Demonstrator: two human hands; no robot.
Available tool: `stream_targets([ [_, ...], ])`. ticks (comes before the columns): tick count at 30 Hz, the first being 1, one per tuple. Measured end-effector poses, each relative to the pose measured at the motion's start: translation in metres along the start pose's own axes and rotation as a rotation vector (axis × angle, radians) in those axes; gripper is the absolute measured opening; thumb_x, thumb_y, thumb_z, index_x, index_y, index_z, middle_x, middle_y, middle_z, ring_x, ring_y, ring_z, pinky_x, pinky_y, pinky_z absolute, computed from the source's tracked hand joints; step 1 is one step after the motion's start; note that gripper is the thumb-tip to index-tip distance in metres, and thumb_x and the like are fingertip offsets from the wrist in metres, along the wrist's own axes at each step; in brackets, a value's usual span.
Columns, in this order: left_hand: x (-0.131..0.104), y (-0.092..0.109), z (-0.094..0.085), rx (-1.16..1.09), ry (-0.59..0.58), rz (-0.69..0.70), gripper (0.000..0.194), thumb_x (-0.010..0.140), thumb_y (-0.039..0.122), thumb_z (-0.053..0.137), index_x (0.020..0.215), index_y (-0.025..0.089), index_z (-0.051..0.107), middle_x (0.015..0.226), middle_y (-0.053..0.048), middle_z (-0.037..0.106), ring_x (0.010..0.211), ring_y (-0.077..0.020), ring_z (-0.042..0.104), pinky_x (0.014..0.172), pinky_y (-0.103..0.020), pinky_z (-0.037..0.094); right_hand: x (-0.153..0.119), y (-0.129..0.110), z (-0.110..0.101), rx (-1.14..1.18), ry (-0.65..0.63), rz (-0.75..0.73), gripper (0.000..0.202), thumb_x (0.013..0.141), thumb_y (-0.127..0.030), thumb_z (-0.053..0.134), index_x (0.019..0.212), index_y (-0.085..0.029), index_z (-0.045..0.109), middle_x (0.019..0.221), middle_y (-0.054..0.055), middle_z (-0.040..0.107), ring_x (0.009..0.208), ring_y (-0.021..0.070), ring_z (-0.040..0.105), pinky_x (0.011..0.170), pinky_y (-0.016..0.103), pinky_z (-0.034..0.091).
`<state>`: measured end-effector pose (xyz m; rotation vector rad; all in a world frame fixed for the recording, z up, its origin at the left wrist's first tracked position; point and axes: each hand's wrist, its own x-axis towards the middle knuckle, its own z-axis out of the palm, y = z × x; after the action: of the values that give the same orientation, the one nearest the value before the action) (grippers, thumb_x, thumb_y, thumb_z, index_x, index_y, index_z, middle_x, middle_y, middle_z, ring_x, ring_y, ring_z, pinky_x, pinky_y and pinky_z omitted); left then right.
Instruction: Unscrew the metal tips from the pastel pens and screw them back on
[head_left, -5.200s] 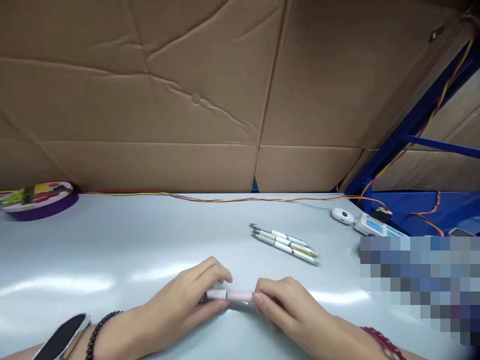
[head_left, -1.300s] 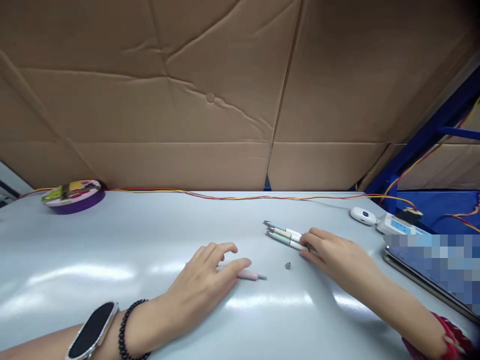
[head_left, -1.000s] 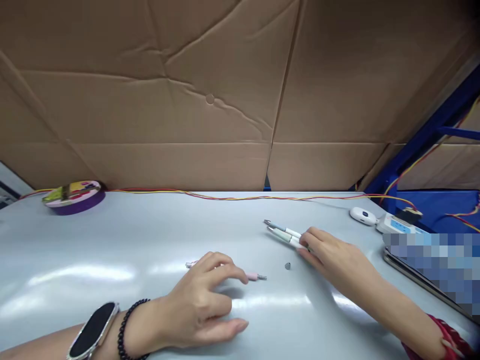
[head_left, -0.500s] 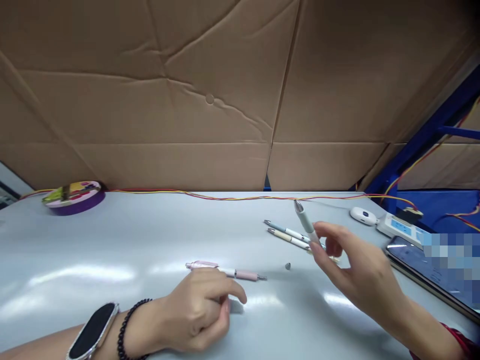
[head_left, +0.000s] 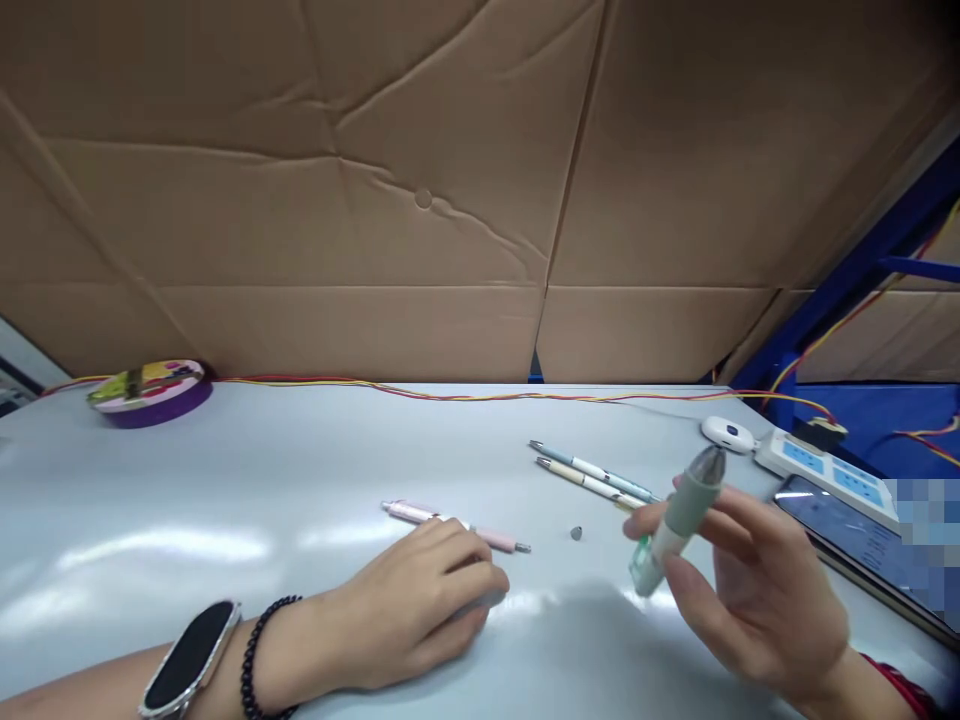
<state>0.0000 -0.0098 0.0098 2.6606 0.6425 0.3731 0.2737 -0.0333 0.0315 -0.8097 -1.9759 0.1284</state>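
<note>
Upright and tilted, a pale green-and-white pen (head_left: 679,522) with a silver tip pointing up is held in the fingers of my right hand (head_left: 776,590). My left hand (head_left: 420,610) rests palm down on the table, its fingers loosely bent and its fingertips partly hidden. Just beyond it lies a pink-and-white pen (head_left: 499,540), its middle hidden behind the knuckles. A blue-and-white pen (head_left: 592,470) and a cream-and-white pen (head_left: 577,480) lie side by side left of my right hand. A small grey cone-shaped piece (head_left: 576,533) sits between my hands.
A purple-sided round box (head_left: 150,400) stands at the back left. Thin red and yellow wires (head_left: 450,397) run along the rear edge before a cardboard wall (head_left: 420,330). On the right are a white power strip (head_left: 825,470), a white plug-in device (head_left: 727,434) and a phone (head_left: 847,540).
My right hand has turned and drawn the green pen rightward and nearer, its tip still up. My left hand has shifted slightly and its fingers have loosened; the pink pen has moved slightly.
</note>
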Motion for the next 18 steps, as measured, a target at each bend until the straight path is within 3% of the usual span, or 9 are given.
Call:
stream_targets([
  [6,0.000,0.001,-0.002,-0.034,-0.001,-0.014,0.029,0.088,0.008,0.046,0.114,0.021,0.051,0.111,-0.007,0.056,0.115,-0.0223,0.047,0.095,-0.033,0.039,-0.008,-0.015,0.007,0.185,-0.015,0.067,0.038,0.098,-0.026,0.041,0.134,-0.030,0.031,0.076,0.004,0.064,0.062,0.0180,0.066,0.062,0.031,0.057],
  [11,0.000,-0.001,-0.004,-0.041,-0.009,-0.031,0.052,0.091,0.025,0.055,0.137,0.020,0.032,0.137,-0.009,0.045,0.125,-0.0255,0.041,0.106,-0.038,0.033,-0.025,-0.023,0.016,0.272,-0.060,0.137,0.037,0.093,-0.022,0.049,0.127,-0.027,0.035,0.076,0.002,0.064,0.059,0.0162,0.065,0.062,0.030,0.056],
  [15,-0.002,-0.004,-0.004,-0.043,0.005,0.004,0.057,0.094,0.037,0.052,0.142,0.021,0.024,0.143,-0.011,0.039,0.131,-0.0276,0.035,0.108,-0.041,0.030,-0.016,-0.029,0.025,0.224,-0.275,0.258,0.026,0.078,-0.008,0.057,0.099,-0.024,0.051,0.077,0.002,0.065,0.065,0.0155,0.065,0.063,0.025,0.055],
  [18,-0.002,-0.004,-0.005,-0.088,0.036,0.069,0.048,0.098,0.048,0.038,0.138,0.021,0.030,0.137,-0.012,0.044,0.126,-0.0274,0.039,0.105,-0.039,0.033,-0.004,-0.030,0.031,0.325,-0.418,0.394,0.015,0.075,-0.010,0.057,0.082,-0.022,0.050,0.079,0.002,0.063,0.069,0.0149,0.062,0.063,0.024,0.054],
])
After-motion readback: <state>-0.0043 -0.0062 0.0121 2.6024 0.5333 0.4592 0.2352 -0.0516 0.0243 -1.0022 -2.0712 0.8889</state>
